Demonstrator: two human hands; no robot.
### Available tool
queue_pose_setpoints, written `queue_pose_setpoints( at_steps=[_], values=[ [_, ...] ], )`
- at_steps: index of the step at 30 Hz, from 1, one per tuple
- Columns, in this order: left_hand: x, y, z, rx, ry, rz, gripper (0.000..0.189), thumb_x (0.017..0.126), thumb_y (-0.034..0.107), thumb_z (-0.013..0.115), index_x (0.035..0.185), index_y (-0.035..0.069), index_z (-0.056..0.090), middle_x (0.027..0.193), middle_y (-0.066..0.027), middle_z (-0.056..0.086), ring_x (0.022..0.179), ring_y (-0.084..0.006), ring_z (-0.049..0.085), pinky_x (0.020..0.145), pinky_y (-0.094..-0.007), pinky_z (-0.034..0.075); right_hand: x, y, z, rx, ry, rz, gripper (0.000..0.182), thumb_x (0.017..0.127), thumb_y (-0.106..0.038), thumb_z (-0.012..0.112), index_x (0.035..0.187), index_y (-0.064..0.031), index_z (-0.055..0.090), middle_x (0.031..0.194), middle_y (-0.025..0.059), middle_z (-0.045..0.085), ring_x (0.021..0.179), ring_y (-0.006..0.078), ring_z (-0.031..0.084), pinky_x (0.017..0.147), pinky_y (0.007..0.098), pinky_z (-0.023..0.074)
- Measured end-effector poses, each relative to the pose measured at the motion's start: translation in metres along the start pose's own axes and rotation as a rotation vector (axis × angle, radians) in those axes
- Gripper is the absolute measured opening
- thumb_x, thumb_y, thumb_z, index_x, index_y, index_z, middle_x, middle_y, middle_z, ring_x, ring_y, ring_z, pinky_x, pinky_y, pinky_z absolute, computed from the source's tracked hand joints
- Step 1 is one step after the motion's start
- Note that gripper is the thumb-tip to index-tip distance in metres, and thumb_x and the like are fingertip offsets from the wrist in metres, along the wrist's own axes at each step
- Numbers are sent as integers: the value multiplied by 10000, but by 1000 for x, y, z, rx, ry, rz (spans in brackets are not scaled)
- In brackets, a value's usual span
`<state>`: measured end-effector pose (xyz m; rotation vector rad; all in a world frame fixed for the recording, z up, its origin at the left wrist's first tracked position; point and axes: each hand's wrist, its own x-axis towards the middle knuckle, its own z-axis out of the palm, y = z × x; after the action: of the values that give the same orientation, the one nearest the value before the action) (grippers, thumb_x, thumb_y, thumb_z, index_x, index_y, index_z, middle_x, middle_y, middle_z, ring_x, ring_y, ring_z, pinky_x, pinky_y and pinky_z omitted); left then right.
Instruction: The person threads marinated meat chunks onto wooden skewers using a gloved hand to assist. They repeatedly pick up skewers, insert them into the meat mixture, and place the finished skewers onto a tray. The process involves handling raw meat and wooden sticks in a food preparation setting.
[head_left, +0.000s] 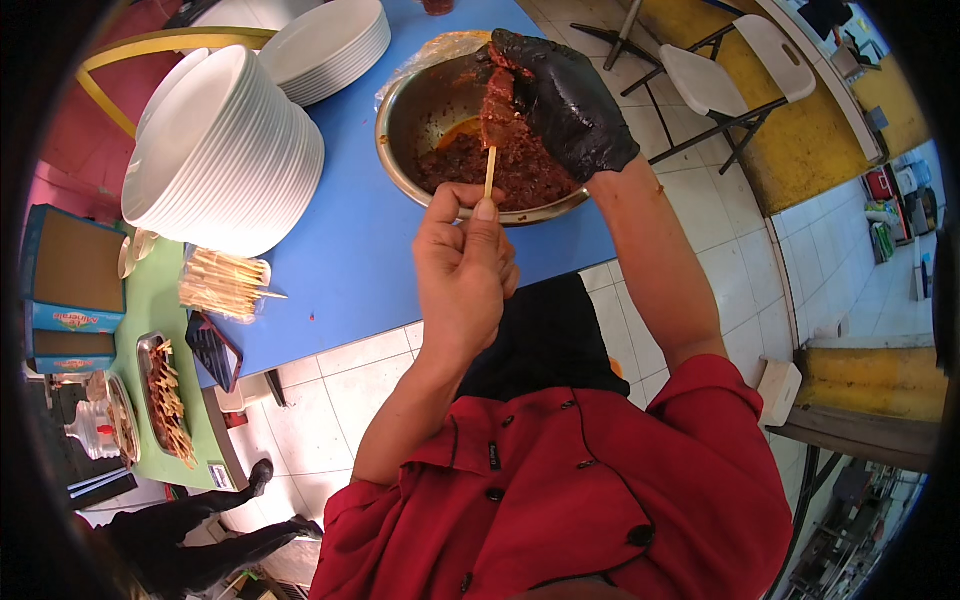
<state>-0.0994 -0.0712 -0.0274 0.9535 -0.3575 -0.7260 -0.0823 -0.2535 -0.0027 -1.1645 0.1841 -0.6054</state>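
Observation:
My bare left hand (469, 262) pinches the lower end of a wooden skewer (490, 172) between thumb and fingers. Red marinated meat (497, 109) covers the skewer's upper part. My right hand (570, 105), in a black glove smeared with marinade, closes its fingers around the top of that meat. Both hands are over the near and right side of a steel bowl (391, 154), which holds more dark red meat mixture (525, 180). Part of the bowl's right side is hidden behind the glove.
Stacked white plates (225, 150), a bag of wooden skewers (225, 281) and a phone (215, 349) lie on the blue table (345, 277). A metal tray of meat skewers (165, 405) rests on a green table (154, 322). Another person's legs (217, 525) show at lower left.

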Motion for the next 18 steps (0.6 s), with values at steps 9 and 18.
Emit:
queue_pose_setpoints(
  at_steps=[9,18],
  values=[
    [2,-6,9,-30,15,29,77,1001,139,457,960,75,471,526,59,306,414,-31,221,388,-222,168,-10,4,22,150,194,3,180,895,-162,613,1003,-21,644,872,28,629,701,108,582,600,239,482],
    [5,-10,18,-88,21,3,82,1003,139,450,946,80,460,528,55,308,417,-38,228,390,-224,176,-8,17,34,160,356,-94,142,863,-153,643,835,-16,666,728,39,631,575,113,559,509,254,438]
  ],
)
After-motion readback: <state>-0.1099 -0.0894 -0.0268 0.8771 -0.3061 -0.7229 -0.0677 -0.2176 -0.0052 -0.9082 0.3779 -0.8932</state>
